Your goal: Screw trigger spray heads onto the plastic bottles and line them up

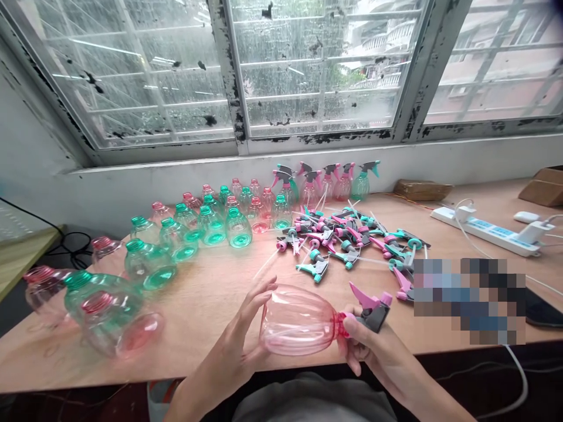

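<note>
A transparent pink spray bottle (299, 321) lies sideways in the air over the front edge of the table, its base to the left. My left hand (244, 328) cups that base, thumb below and fingers stretched along the upper side. At the neck, my right hand (358, 337) is closed round the pink collar, thumb on top. A grey-and-pink trigger sprayer (373, 310) sits on the neck, and its pale tube shows inside the bottle. Beyond my hands lies a heap of loose trigger sprayers (347, 234), pink, teal and grey, with thin white tubes.
Several open green bottles (149, 264) and pink bottles (99, 313) stand at left. Bottles with sprayers fitted (332, 183) line the wall. On the right are a power strip (488, 230), a brown packet (422, 190), a cardboard box (543, 186) and a blurred-out patch beside a dark phone-like object (545, 310).
</note>
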A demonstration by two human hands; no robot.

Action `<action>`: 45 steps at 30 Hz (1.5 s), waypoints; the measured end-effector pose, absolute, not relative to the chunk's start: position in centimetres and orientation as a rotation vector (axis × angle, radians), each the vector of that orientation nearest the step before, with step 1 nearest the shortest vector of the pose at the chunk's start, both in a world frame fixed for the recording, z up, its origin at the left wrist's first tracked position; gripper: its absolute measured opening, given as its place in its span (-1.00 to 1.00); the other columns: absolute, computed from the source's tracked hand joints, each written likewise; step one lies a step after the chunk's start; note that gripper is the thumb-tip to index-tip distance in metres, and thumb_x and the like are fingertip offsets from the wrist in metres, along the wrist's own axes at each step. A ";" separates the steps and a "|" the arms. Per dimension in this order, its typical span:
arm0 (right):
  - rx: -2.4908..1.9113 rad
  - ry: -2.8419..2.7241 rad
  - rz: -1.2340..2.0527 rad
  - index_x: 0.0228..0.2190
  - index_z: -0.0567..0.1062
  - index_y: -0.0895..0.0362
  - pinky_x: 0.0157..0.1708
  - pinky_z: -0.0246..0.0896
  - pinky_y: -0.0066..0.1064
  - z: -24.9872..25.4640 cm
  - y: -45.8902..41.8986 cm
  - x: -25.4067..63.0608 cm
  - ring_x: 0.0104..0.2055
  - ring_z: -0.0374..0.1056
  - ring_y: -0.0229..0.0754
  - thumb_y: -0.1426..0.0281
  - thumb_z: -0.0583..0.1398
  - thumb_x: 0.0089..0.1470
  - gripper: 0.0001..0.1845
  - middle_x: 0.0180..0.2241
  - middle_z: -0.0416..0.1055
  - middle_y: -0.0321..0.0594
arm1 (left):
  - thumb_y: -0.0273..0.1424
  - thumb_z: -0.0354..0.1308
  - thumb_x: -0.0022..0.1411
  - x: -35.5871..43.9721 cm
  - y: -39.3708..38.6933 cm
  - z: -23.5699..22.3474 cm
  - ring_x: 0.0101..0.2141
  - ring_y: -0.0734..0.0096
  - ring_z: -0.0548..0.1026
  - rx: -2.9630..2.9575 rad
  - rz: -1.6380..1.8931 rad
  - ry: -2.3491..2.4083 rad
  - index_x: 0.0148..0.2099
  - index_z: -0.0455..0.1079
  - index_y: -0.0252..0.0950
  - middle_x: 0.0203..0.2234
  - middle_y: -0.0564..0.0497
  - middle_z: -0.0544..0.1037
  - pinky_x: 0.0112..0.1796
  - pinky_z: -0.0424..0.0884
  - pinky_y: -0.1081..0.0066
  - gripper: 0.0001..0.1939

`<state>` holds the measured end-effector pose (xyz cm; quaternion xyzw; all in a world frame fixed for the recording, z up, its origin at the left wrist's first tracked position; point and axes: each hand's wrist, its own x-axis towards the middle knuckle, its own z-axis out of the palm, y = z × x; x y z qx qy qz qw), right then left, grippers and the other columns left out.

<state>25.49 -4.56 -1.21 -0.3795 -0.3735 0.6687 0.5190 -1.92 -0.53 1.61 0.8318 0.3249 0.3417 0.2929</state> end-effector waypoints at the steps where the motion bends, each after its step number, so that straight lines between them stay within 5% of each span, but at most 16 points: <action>1: -0.889 -0.852 1.634 -0.56 0.52 0.18 -0.62 0.12 -0.53 -1.1 -4.5 25.2 -0.68 0.31 -0.37 0.02 0.40 0.05 -0.51 -0.59 0.51 -0.27 | -0.46 0.07 0.48 -1.8 -0.5 1.4 0.41 0.02 0.08 2.247 0.961 0.834 0.41 -0.02 0.09 0.45 -0.10 0.05 0.34 0.09 -0.01 -0.40; 4: -0.898 -0.709 1.671 -0.60 0.50 0.19 -0.64 0.12 -0.55 -1.1 -4.3 24.4 -0.69 0.24 -0.40 -0.01 0.42 0.00 -0.46 -0.64 0.46 -0.29 | -0.38 0.19 0.43 -1.4 -1.0 1.1 0.42 -0.05 0.04 2.228 0.985 0.753 0.39 -0.04 0.11 0.47 -0.15 -0.04 0.33 0.06 -0.11 -0.34; 6: -0.901 -0.656 1.633 -0.58 0.47 0.15 -0.66 0.13 -0.54 -1.4 -4.4 24.1 -0.69 0.24 -0.37 0.00 0.44 -0.03 -0.49 -0.65 0.46 -0.31 | -0.14 0.39 0.21 -1.1 -1.6 1.4 0.44 -0.19 -0.06 2.064 0.932 0.697 0.41 -0.08 0.12 0.49 -0.18 -0.12 0.33 0.01 -0.15 -0.10; 10: -0.948 -0.968 1.319 -0.41 0.56 0.08 -0.59 0.25 -0.44 -2.3 -5.4 24.3 -0.63 0.37 -0.23 0.12 0.44 0.02 -0.68 -0.59 0.54 -0.29 | 0.23 0.06 0.23 -0.9 -2.6 2.9 0.45 -0.14 -0.14 1.650 0.996 0.732 0.46 -0.06 0.07 0.50 -0.08 -0.12 0.36 -0.05 -0.09 -0.12; 12: -1.032 -1.185 1.026 -0.36 0.62 0.05 -0.54 0.30 -0.40 -2.7 -5.9 24.6 -0.57 0.41 -0.17 0.25 0.52 -0.11 -0.72 -0.56 0.57 -0.28 | 0.17 -0.05 0.36 -0.8 -2.6 3.2 0.44 -0.10 -0.05 1.493 0.921 0.834 0.46 0.03 -0.03 0.48 -0.08 0.00 0.37 -0.03 -0.04 -0.23; 16: -1.085 -1.218 0.927 -0.38 0.63 0.05 -0.55 0.34 -0.39 -3.0 -5.6 24.8 -0.53 0.44 -0.13 0.26 0.55 -0.19 -0.69 -0.52 0.60 -0.24 | -0.09 0.18 0.39 -0.1 -2.2 2.6 0.35 -0.12 0.21 1.466 0.775 0.869 0.46 0.03 -0.11 0.38 -0.15 0.25 0.32 0.16 -0.05 -0.27; 19: -1.005 -0.922 1.383 -0.51 0.55 0.12 -0.64 0.30 -0.46 -2.5 -4.5 24.7 -0.64 0.40 -0.22 0.03 0.42 0.02 -0.58 -0.59 0.54 -0.23 | -0.26 0.36 0.28 0.2 -2.1 1.6 0.41 -0.12 0.07 1.796 0.926 0.858 0.47 -0.09 0.04 0.47 -0.12 0.03 0.35 0.08 -0.07 -0.11; 22: -0.925 -0.739 1.640 -0.58 0.49 0.16 -0.71 0.21 -0.53 -2.1 -3.7 24.9 -0.71 0.33 -0.32 -0.01 0.37 0.07 -0.48 -0.62 0.51 -0.23 | -0.38 0.27 0.37 0.1 -2.0 0.9 0.47 -0.02 -0.26 2.110 0.987 0.809 0.47 -0.16 0.22 0.52 0.04 -0.24 0.39 -0.17 -0.11 -0.13; 24: -0.928 -0.802 1.525 -0.54 0.51 0.15 -0.66 0.27 -0.48 -2.1 -3.7 25.3 -0.67 0.37 -0.27 0.02 0.39 0.06 -0.54 -0.59 0.53 -0.23 | -0.30 0.36 0.29 0.2 -1.8 0.6 0.47 -0.02 -0.34 2.046 0.943 0.757 0.48 -0.28 0.27 0.52 0.08 -0.34 0.38 -0.19 -0.12 0.01; 27: -1.030 -1.076 1.065 -0.41 0.59 0.08 -0.52 0.41 -0.32 -2.7 -4.4 26.1 -0.56 0.47 -0.09 0.09 0.46 -0.03 -0.66 -0.58 0.57 -0.23 | 0.04 0.51 -0.13 0.6 -1.3 0.1 0.46 -0.17 -0.21 1.600 0.988 0.651 0.51 -0.29 0.13 0.52 -0.08 -0.23 0.38 -0.10 -0.07 0.36; 29: -1.094 -1.263 0.750 -0.39 0.65 0.03 -0.45 0.43 -0.25 -3.2 -4.8 26.6 -0.52 0.49 0.00 0.17 0.54 -0.20 -0.66 -0.59 0.58 -0.24 | 0.23 0.33 -0.04 1.1 -1.0 -0.2 0.41 -0.27 0.03 1.383 1.007 0.607 0.51 -0.11 -0.06 0.46 -0.24 0.04 0.35 0.04 -0.09 0.22; 32: -1.072 -1.374 0.666 -0.40 0.67 0.00 -0.45 0.42 -0.27 -3.4 -4.7 26.9 -0.53 0.49 -0.01 0.17 0.56 -0.27 -0.65 -0.59 0.58 -0.26 | 0.11 0.16 0.30 1.7 -1.1 -0.6 0.27 -0.30 0.32 1.317 0.950 0.620 0.45 0.08 -0.18 0.29 -0.31 0.35 0.22 0.27 -0.16 -0.16; 36: -0.979 -1.107 1.325 -0.50 0.48 0.08 -0.72 0.21 -0.47 -2.3 -3.7 26.7 -0.71 0.37 -0.22 -0.04 0.34 0.08 -0.55 -0.63 0.54 -0.27 | -0.26 0.42 0.19 1.9 -1.8 -1.2 0.33 -0.24 0.19 1.633 1.041 0.604 0.41 0.04 0.02 0.39 -0.18 0.15 0.21 0.31 -0.04 -0.13; 39: -0.922 -1.027 1.510 -0.50 0.42 0.11 -0.78 0.04 -0.56 -1.9 -3.4 27.0 -0.77 0.26 -0.33 -0.04 0.30 0.14 -0.51 -0.64 0.51 -0.29 | -0.45 0.37 0.21 1.6 -2.0 -1.6 0.40 -0.18 0.01 1.886 1.079 0.611 0.43 -0.04 0.13 0.48 -0.09 -0.12 0.29 0.16 -0.03 -0.08; 42: -0.990 -1.209 1.215 -0.45 0.52 0.12 -0.67 0.24 -0.48 -2.8 -3.7 27.9 -0.66 0.38 -0.23 0.05 0.38 0.08 -0.61 -0.60 0.51 -0.28 | -0.31 0.43 0.19 1.2 -1.9 -1.4 0.42 -0.18 -0.06 1.767 0.950 0.604 0.49 -0.23 0.14 0.50 -0.07 -0.27 0.31 0.10 -0.05 0.08; 45: -0.980 -1.482 0.773 -0.29 0.60 0.06 -0.58 0.32 -0.41 -4.2 -3.8 28.6 -0.60 0.40 -0.17 0.21 0.50 -0.09 -0.67 -0.50 0.58 -0.27 | 0.02 0.33 0.20 1.0 -1.6 -0.8 0.43 -0.19 -0.09 1.485 0.948 0.555 0.49 -0.09 0.04 0.49 -0.10 -0.12 0.30 0.13 -0.04 -0.03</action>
